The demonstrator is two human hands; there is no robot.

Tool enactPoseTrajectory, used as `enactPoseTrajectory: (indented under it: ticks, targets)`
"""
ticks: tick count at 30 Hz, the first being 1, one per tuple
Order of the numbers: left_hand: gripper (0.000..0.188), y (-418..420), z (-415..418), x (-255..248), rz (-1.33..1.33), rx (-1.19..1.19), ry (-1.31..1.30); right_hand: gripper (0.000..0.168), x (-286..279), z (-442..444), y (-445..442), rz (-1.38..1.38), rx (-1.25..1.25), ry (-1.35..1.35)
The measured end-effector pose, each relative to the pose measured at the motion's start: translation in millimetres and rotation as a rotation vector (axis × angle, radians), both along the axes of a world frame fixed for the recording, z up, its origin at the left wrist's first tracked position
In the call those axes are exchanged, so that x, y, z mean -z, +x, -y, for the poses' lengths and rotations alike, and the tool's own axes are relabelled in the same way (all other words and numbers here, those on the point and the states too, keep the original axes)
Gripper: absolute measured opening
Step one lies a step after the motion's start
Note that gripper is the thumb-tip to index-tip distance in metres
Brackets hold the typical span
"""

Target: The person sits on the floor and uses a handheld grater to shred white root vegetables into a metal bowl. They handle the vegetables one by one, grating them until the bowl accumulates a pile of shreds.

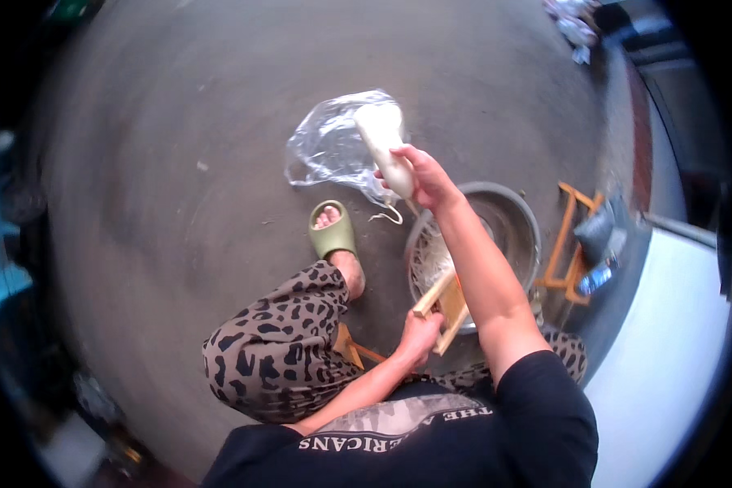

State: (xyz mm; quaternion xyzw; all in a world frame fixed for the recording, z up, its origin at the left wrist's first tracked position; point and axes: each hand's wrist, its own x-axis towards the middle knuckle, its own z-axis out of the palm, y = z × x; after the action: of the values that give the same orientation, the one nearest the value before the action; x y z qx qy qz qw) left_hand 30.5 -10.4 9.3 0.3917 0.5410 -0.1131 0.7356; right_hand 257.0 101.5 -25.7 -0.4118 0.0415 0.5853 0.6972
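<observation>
My right hand [424, 174] is closed around the near end of a long white radish [381, 137], held out above the floor. Behind the radish lies a clear plastic bag [329, 146]. My left hand [421, 338] grips the near end of a wooden-framed board [451, 305], probably a grater, which leans into a round grey metal basin [534, 226]. Pale shredded strips [430, 256] lie in the left part of the basin. My right forearm hides part of the basin and of the board.
A small wooden folding stool [558, 244] stands right of the basin, with a dark bag [595, 232] and a blue-labelled plastic bottle [596, 277] on it. A white surface [653, 366] runs along the right. My foot in a green slipper [332, 235] rests left of the basin.
</observation>
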Motion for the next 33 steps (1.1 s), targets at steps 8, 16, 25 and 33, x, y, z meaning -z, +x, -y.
enactPoseTrajectory:
  ticks: [8, 16, 25, 33]
  targets:
    - [0.029, -11.6, 3.0, -12.5, 0.222, -0.072, 0.072, 0.056, -78.7, 182.2, -89.8, 1.044, 0.457, -0.604]
    - [0.027, -23.0, 10.1, -13.1, 0.376, -0.094, 0.067, 0.056, -73.4, 227.4, -205.8, 1.016, 0.41, -0.889]
    - [0.022, -18.7, 25.8, -9.6, 0.534, 0.046, 0.179, 0.049, -107.6, 247.4, -264.6, 1.214, 0.502, -1.004]
    - [0.034, -9.6, -4.3, -43.5, 0.781, 0.18, 0.369, 0.052, -63.2, 275.5, -245.3, 1.095, 0.485, -1.176]
